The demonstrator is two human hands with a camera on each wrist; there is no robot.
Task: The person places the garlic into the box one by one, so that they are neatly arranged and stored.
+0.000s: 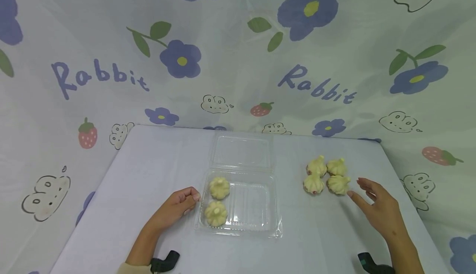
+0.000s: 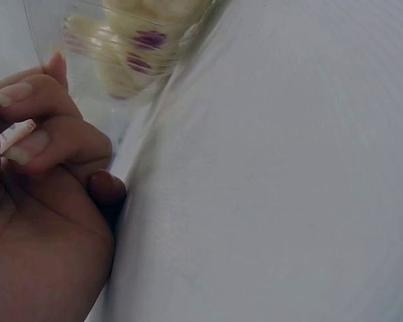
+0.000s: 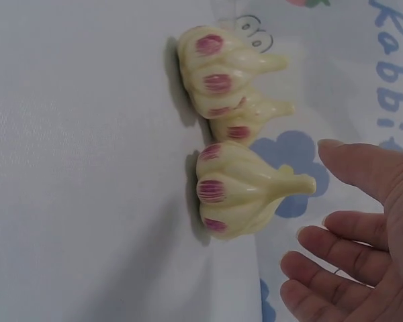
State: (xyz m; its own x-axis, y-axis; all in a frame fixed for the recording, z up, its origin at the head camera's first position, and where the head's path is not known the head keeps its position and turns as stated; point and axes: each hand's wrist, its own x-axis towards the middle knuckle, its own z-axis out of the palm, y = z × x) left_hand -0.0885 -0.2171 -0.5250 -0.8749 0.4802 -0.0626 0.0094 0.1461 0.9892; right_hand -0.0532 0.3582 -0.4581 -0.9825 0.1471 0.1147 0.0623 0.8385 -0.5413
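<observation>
A clear plastic clamshell box (image 1: 253,208) lies with its lid (image 1: 242,152) folded back. Inside its left side sit two garlic bulbs, one (image 1: 219,188) behind the other (image 1: 216,214). My left hand (image 1: 176,208) pinches the box's left rim with thumb and forefinger, its other fingers curled. To the right of the box, several garlic bulbs stand grouped together. My right hand (image 1: 379,208) is beside the front right bulb (image 1: 338,184), thumb and fingers spread apart and holding nothing. In the right wrist view, that nearest bulb (image 3: 238,191) shows purple streaks and a pale stem.
Everything rests on a white-covered table (image 1: 148,162). A patterned cloth (image 1: 230,59) with blue flowers and rabbits hangs behind and around it. Back left in the group is another garlic bulb (image 1: 317,166), with one more (image 1: 336,167) beside it and one (image 1: 313,184) in front.
</observation>
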